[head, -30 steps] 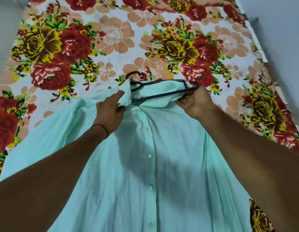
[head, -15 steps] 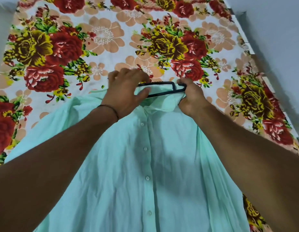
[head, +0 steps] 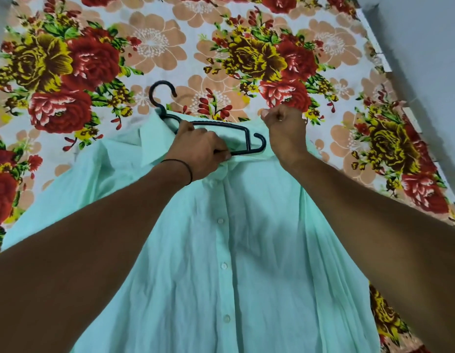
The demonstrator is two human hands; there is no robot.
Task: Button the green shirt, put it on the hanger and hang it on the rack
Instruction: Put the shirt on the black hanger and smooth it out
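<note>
The green shirt [head: 234, 250] is spread front-up across the centre and lower part of the frame, laid on a floral sheet [head: 155, 42] that fills the upper part. Its placket is seen closed, with a line of white buttons [head: 220, 220] running down the middle. A dark hanger [head: 218, 124] is laid across the neck opening just above the centre, tilted, with its hook [head: 158, 91] pointed toward the upper left and resting over the sheet. The left hand [head: 199, 151], reached in from the lower left, is closed around the lower bar of the hanger at the neck of the shirt; a thin black band [head: 188, 171] is worn at its wrist. The right hand [head: 285, 131], reached in from the lower right, is curled into a fist beside the right end of the hanger, and the shirt's upper edge is gripped in it. A pale wall [head: 425, 47] is seen at the upper right
</note>
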